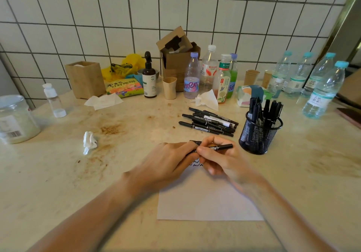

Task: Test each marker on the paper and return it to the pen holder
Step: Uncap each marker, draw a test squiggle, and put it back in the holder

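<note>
A black marker (220, 146) lies level between both hands above the white paper (205, 199). My right hand (220, 160) grips its barrel, and my left hand (168, 163) holds its left end; whether that end is a cap I cannot tell. A few black wavy test lines (196, 162) show on the paper between the hands. Behind the hands lies a pile of several black markers (209, 121). To the right stands a black mesh pen holder (258, 132) with several markers upright in it.
The stained beige counter (136, 134) carries a crumpled tissue (89, 142) at left, a plastic jar (15, 119) at the far left, and bottles, paper cups, a cardboard box and a wooden box along the tiled wall. Water bottles (322, 89) stand at the right.
</note>
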